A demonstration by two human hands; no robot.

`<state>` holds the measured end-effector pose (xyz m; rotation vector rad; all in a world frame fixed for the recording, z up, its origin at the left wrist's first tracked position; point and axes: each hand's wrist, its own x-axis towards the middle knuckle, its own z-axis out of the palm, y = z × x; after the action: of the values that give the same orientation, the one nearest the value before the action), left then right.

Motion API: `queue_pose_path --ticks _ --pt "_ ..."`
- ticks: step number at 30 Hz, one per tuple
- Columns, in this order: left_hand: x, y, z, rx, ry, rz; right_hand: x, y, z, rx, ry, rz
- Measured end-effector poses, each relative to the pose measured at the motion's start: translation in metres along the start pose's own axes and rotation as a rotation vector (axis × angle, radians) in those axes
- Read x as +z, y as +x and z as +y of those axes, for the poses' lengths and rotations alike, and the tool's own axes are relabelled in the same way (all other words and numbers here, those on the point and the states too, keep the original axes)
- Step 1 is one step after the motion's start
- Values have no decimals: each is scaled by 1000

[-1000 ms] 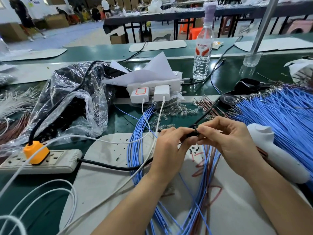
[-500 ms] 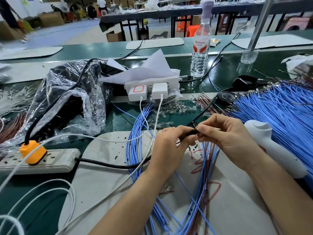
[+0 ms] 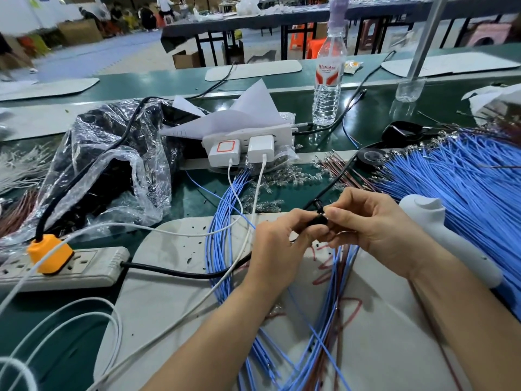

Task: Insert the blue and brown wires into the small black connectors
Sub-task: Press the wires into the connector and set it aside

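Green workbench (image 3: pixel 158 83), workshop floor (image 3: pixel 118 57) beyond

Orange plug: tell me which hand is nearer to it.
Left. The left hand is right of the orange plug; the right hand lies even farther right. Both pinch the small black connector.

Bright, even overhead light, diffuse; no hard shadows. Faint soft shade under the left hand (image 3: pixel 277 246) and right hand (image 3: pixel 375 224) on the pale mat (image 3: pixel 169 277). Specular glare on the crumpled plastic bag (image 3: pixel 112 165) and water bottle (image 3: pixel 328 80); green tabletop (image 3: pixel 377 114) shows a dull sheen. The small black connector (image 3: pixel 320 220) pinched between both hands reads crisp. Far hall soft, smeared, washed out upper left. Wide-angle warp: bench edges bow, the pole (image 3: pixel 425 38) leans.
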<state>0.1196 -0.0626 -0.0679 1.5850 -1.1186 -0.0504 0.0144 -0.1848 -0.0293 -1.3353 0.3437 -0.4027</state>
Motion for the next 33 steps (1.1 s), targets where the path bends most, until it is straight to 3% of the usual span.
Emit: queue_pose_path --ticks 6,13,21,25,28,33 --pt "2 1 -1 1 -12 -14 0 -1 -3 14 -17 11" --pt "2 3 0 -36 -41 -102 11 0 2 -202 -383 160" --pt "4 3 -2 -65 -76 -93 13 1 6 -334 -380 209" --pt "2 3 -2 -58 -74 -61 4 3 -3 -325 -120 387" --pt "2 4 -1 -32 -99 -24 5 3 -3 -256 5 309" --pt "1 6 1 -32 -167 -4 12 2 4 -236 -25 216"
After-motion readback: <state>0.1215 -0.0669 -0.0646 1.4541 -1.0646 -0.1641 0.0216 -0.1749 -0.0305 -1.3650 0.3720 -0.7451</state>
